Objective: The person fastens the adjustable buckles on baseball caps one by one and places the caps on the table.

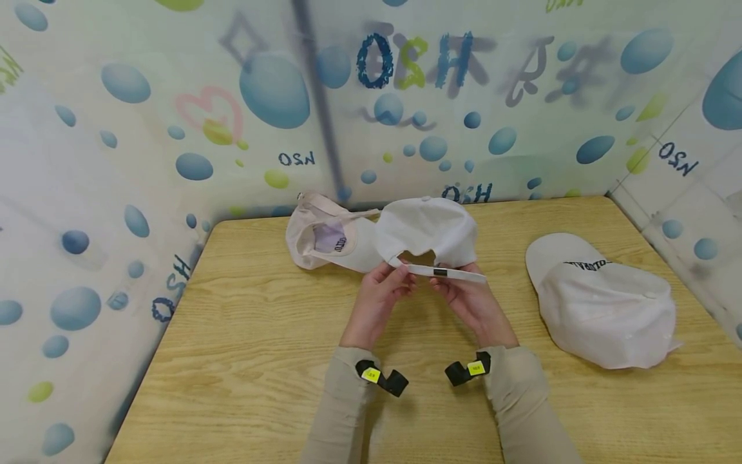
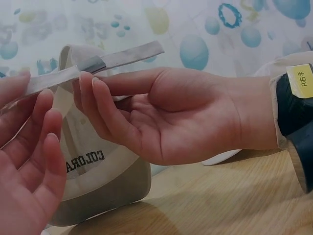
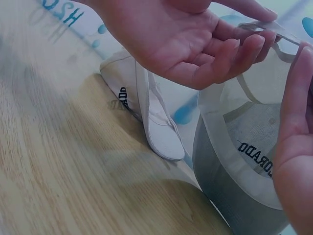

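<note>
Nearest are two beige cloth sleeves [image 1: 336, 406], wrinkled and soft, lying over a table [image 1: 243, 374] of yellowish wood with fine grain. At each wrist sits a black, angular device [image 1: 382, 377] with a small yellow label.

Beyond them, the left hand [image 1: 379, 293] pinches a strap [image 1: 464, 276] between thumb and fingers, and the right hand [image 1: 471, 301] pinches the same strap from the other side. This strap is flat, narrow and white, of woven look; its dark buckle [image 1: 440, 272] is rectangular, smooth, and lies between the two hands, at the right fingertips.

The white cap [image 1: 426, 225] to which the strap belongs is just beyond the grip, rounded in crown, with an arched opening towards the near side. Whether it touches the table cannot be told.

To the right, well apart, lies a pale cap [image 1: 608, 309], its soft crown creased, with black lettering. Farther left is a pinkish cap [image 1: 301, 235], its inside showing. Behind everything stands a pale wall [image 1: 510, 174] with blue ovals.
</note>
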Demonstrator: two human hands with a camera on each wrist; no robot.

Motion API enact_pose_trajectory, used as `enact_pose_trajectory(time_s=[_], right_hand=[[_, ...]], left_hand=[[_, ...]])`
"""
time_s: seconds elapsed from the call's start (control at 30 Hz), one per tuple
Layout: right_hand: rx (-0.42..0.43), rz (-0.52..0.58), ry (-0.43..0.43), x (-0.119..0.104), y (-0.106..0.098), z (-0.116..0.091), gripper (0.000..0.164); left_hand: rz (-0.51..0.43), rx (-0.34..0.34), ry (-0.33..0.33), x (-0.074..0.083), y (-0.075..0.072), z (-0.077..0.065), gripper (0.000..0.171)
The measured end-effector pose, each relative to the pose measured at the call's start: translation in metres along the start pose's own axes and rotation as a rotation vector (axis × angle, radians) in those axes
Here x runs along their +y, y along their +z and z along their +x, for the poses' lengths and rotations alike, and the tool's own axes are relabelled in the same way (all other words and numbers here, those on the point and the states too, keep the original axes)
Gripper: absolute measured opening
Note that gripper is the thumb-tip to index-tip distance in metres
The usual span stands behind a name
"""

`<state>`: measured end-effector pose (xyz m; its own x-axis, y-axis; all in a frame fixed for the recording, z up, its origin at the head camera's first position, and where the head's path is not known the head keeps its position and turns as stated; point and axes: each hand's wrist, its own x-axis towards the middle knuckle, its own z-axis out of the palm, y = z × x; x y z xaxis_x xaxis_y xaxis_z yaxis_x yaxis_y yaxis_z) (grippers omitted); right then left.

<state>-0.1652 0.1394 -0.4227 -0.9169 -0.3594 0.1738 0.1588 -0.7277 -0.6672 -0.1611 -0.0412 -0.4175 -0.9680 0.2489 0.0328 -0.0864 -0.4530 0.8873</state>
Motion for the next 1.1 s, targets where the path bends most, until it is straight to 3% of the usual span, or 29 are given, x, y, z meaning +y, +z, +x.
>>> enact_pose_trajectory(time_s=[0.53, 1.1], right_hand=[[0.001, 0.085, 0.006, -0.0003, -0.0016, -0.0003, 0.022], [0.052, 0.014, 0.025, -0.0006, -0.0002, 0.0007, 0.028]], left_hand=[[0.061, 0.052, 0.011, 0.0018, 0.0, 0.0016, 0.023], [0.108, 0.043, 0.0, -0.001, 0.0032, 0.0018, 0.02]])
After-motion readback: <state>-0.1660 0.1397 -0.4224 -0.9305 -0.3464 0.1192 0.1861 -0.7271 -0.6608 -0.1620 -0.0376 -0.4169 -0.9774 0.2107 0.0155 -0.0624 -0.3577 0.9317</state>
